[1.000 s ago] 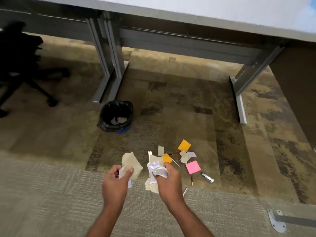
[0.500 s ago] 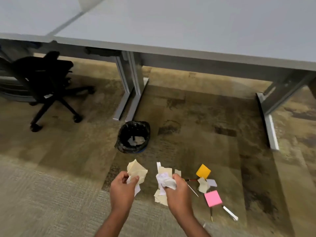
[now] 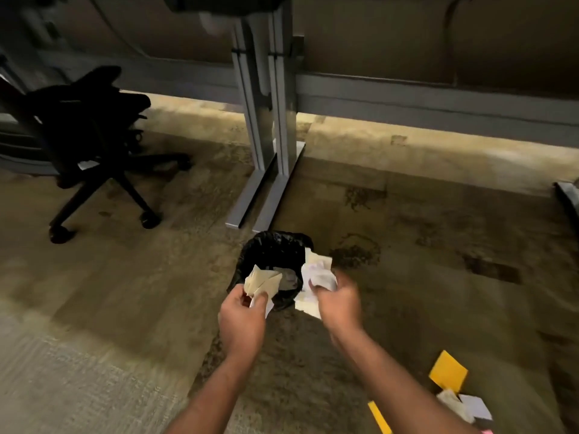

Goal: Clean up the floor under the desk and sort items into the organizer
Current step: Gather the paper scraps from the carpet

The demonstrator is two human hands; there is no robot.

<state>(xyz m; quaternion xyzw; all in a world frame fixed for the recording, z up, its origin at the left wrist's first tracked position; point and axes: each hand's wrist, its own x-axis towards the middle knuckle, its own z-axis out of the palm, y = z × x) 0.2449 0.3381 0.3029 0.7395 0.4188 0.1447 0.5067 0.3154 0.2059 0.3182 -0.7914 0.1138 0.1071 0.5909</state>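
Observation:
A small bin with a black liner (image 3: pixel 270 245) stands on the carpet near the desk leg, some paper inside it. My left hand (image 3: pixel 242 317) grips beige paper scraps (image 3: pixel 261 281) right over the bin's front rim. My right hand (image 3: pixel 340 303) is closed on a crumpled white paper wad (image 3: pixel 321 275) at the bin's right edge, with more scraps hanging below it. An orange sticky note (image 3: pixel 448 369), a yellow strip (image 3: pixel 379 416) and pale paper bits (image 3: pixel 463 405) lie on the floor at lower right.
Grey desk legs with flat feet (image 3: pixel 269 170) stand just behind the bin. A black office chair (image 3: pixel 91 139) on casters is at the left. Another desk foot (image 3: pixel 568 198) shows at the right edge. Patterned carpet covers the floor.
Both hands have carried their paper forward from the litter pile to the bin. The view has dropped and moved closer, so the desk top is out of sight and the litter sits at lower right.

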